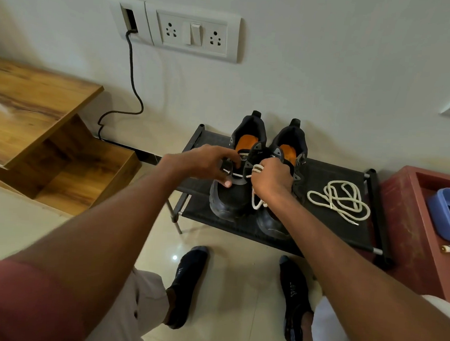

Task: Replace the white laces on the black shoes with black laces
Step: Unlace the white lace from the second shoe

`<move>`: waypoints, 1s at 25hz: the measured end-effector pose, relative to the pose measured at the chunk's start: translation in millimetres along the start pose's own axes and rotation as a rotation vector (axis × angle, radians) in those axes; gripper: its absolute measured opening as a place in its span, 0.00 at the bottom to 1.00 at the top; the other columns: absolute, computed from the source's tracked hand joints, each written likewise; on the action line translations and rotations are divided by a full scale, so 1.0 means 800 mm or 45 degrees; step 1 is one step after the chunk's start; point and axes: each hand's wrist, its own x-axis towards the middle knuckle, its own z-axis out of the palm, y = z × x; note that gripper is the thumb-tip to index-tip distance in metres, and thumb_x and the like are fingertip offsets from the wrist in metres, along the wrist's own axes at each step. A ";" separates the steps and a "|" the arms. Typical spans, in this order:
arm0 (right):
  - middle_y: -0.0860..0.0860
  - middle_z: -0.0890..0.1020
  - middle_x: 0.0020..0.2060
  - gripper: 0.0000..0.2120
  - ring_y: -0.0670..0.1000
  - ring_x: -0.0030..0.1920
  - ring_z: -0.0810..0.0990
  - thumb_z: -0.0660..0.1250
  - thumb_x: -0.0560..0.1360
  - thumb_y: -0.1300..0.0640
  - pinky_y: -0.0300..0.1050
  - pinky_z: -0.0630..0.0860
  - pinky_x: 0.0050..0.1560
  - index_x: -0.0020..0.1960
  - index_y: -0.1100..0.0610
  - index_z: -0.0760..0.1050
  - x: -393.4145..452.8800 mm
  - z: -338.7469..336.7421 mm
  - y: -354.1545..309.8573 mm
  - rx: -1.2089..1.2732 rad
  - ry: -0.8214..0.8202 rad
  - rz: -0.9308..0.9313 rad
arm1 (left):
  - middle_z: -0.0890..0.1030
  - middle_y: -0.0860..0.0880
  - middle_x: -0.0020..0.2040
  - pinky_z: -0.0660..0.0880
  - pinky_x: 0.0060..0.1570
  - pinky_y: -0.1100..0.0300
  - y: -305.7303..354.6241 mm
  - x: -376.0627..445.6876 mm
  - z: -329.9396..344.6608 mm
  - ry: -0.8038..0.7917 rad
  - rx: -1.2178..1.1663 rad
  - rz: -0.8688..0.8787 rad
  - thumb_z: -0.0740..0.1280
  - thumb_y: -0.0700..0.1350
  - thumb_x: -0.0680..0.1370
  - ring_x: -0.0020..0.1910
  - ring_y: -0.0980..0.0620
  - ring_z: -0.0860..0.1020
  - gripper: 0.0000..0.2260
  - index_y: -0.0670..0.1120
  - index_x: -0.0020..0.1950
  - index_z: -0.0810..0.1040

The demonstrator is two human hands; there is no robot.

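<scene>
Two black shoes with orange insoles stand side by side on a low black rack [321,230]. My left hand [208,164] holds the eyelet flap of the left shoe [229,200], thumb pressed on its upper. My right hand [271,179] grips a white lace [256,201] wound round its fingers; the lace still runs through the left shoe's lowest eyelets and hangs below my wrist. The right shoe [289,148] is partly hidden behind my right hand. A second white lace [339,199] lies loose and coiled on the rack to the right. No black laces are in view.
A wooden stepped shelf [35,119] stands at the left, with a black cable [131,78] running down from the wall socket panel. A reddish box [414,223] holding a blue tub [447,212] sits at the right. My socked feet [189,282] stand on the tiled floor.
</scene>
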 end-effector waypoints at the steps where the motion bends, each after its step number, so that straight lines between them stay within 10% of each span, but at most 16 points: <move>1: 0.58 0.83 0.47 0.03 0.60 0.47 0.83 0.70 0.80 0.60 0.49 0.75 0.39 0.52 0.60 0.81 0.000 -0.002 0.002 -0.023 -0.010 -0.069 | 0.78 0.52 0.64 0.72 0.61 0.50 -0.007 -0.001 -0.004 0.021 -0.068 0.012 0.79 0.49 0.74 0.64 0.50 0.76 0.27 0.60 0.70 0.73; 5: 0.54 0.81 0.39 0.09 0.56 0.41 0.82 0.73 0.79 0.54 0.44 0.69 0.33 0.46 0.60 0.80 -0.001 -0.010 0.002 -0.037 -0.072 -0.179 | 0.85 0.44 0.49 0.83 0.54 0.44 -0.022 -0.001 -0.004 0.226 -0.364 -0.071 0.75 0.46 0.78 0.50 0.45 0.85 0.14 0.48 0.59 0.75; 17: 0.54 0.81 0.45 0.04 0.56 0.43 0.79 0.70 0.80 0.59 0.43 0.64 0.30 0.52 0.59 0.79 0.001 -0.003 -0.003 -0.110 -0.075 -0.108 | 0.84 0.45 0.47 0.79 0.61 0.49 -0.021 0.010 0.022 0.176 -0.940 -0.417 0.74 0.40 0.79 0.56 0.47 0.80 0.08 0.46 0.41 0.80; 25: 0.57 0.83 0.47 0.06 0.59 0.45 0.86 0.69 0.80 0.59 0.55 0.85 0.49 0.56 0.59 0.78 0.008 -0.004 -0.001 -0.004 -0.152 -0.022 | 0.85 0.40 0.53 0.79 0.64 0.47 -0.020 0.010 0.016 0.208 -0.723 -0.473 0.74 0.42 0.79 0.55 0.46 0.81 0.05 0.41 0.46 0.85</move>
